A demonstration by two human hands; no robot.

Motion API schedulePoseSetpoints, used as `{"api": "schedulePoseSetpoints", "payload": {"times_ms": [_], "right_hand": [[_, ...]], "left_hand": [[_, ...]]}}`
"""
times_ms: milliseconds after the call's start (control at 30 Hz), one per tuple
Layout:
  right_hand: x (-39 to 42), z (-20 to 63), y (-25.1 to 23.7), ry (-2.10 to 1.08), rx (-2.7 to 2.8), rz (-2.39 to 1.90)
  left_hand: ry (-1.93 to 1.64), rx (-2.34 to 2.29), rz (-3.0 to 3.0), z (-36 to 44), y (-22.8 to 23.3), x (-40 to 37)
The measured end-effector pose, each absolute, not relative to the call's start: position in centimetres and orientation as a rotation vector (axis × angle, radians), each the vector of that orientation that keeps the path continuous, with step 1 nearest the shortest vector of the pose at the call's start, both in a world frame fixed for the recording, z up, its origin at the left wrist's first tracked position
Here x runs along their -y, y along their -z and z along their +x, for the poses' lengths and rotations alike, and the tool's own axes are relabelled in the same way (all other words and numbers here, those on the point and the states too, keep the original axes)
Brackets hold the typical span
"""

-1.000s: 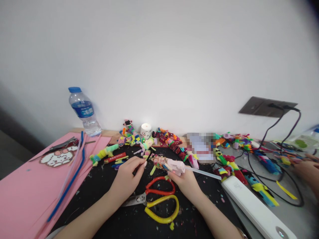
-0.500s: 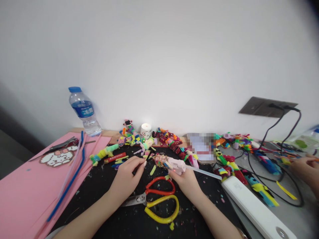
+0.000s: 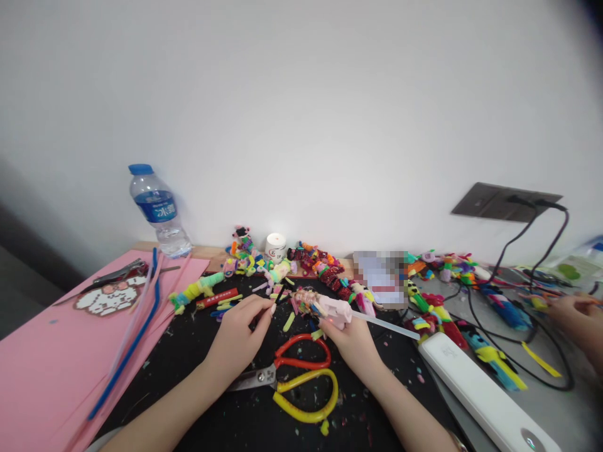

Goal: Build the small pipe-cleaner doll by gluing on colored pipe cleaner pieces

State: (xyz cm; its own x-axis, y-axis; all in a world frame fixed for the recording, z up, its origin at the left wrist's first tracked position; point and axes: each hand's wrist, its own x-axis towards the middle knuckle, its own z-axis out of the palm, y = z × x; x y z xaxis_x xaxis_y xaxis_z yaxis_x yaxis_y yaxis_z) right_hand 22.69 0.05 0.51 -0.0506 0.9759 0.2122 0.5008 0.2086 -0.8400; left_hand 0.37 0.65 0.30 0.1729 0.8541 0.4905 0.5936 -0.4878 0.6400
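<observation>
My right hand (image 3: 352,342) is wrapped round a pink hot glue gun (image 3: 332,309). A translucent glue stick (image 3: 391,326) pokes out of its back end, and its nozzle side faces left. Over the black mat, my left hand (image 3: 240,329) has thumb and forefinger pinched together. A short dark strip (image 3: 281,293) shows just beyond those fingertips; whether they grip it I cannot tell. Below and between the hands lie scissors (image 3: 308,395) with one red and one yellow handle, their blades partly under my left forearm. Green fuzzy cut pieces (image 3: 289,321) are close to the glue gun.
A water bottle (image 3: 157,210) leans on the wall beside pink sheets (image 3: 42,351) with blue and pink stems. Fuzzy figures (image 3: 325,270) line the back near a white cup (image 3: 276,247). At right are a white device (image 3: 485,389), cables and another person's hand (image 3: 572,320).
The glue gun has shifted very slightly to the right in my right hand. My left hand stays nearly where it was, still pinched.
</observation>
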Motion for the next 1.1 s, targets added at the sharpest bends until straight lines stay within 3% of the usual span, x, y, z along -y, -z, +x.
{"api": "schedulePoseSetpoints", "payload": {"times_ms": [1100], "right_hand": [[-0.08,22.75,-0.24,-0.698,1.685,-1.398]], "left_hand": [[-1.210,-1.403,2.152,0.43,-0.54,-0.59]]}}
